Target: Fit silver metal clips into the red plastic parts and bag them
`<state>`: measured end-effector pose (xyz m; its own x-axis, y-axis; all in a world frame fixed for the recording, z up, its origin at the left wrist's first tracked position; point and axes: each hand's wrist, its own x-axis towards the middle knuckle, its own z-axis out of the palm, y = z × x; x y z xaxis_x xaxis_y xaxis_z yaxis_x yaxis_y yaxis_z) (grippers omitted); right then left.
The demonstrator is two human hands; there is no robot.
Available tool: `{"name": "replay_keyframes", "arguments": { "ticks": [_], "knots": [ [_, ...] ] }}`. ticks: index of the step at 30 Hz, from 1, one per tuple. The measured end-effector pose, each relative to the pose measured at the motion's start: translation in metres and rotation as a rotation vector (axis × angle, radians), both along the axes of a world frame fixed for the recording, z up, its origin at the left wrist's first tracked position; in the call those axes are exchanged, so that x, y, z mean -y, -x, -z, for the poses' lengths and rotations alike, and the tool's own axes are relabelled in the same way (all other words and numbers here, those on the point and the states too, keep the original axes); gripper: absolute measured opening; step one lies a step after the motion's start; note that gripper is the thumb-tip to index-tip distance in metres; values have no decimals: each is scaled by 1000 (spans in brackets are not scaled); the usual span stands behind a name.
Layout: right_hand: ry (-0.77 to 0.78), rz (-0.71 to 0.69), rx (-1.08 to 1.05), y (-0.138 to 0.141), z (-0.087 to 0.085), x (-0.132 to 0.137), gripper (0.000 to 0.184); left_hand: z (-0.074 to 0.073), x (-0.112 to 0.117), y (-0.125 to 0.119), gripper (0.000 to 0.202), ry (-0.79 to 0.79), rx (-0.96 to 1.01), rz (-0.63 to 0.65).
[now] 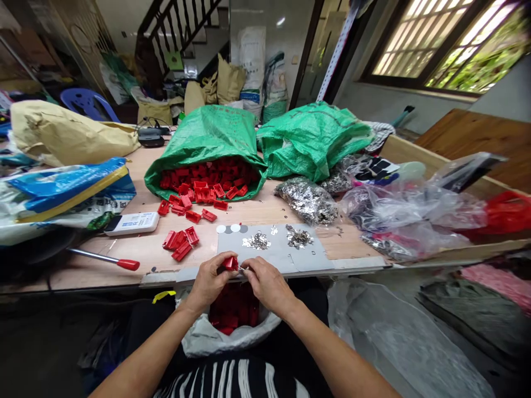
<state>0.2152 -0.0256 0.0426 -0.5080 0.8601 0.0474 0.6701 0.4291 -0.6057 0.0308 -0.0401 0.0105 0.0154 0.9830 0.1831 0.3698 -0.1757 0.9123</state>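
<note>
Between the thumb and fingers of my left hand (211,281) is a small red plastic housing (230,263), held at the table's front edge. My right hand (267,283) pinches a thin metal piece (241,268) against the housing's right side; its exact kind is too small to tell. Below both hands, an open white sack (207,337) in my lap holds red housings (232,312). Just beyond my hands, a grey mat (271,260) carries two piles of small metal pieces (257,241). Several loose red housings (181,243) lie left of the mat.
A green sack (207,132) spills red housings onto the table, beside a second green sack (311,135). A clear bag of metal pieces (307,200) lies right of centre. A red-tipped lever (128,265) juts in at left. Plastic bags (410,204) fill a wooden tray at right.
</note>
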Motion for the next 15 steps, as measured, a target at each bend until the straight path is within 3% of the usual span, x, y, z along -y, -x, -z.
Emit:
{"name": "replay_keyframes", "arguments": {
  "ticks": [6, 10, 15],
  "knots": [
    [32, -18, -217, -18, 2, 10, 15, -12, 15, -5, 28, 22, 173, -43],
    [163, -60, -273, -20, -6, 18, 21, -28, 24, -12, 28, 164, 646, -73],
    [230, -157, -327, -8, -20, 23, 39, -41, 35, -19, 12, 498, 1227, 30]
  ]
}}
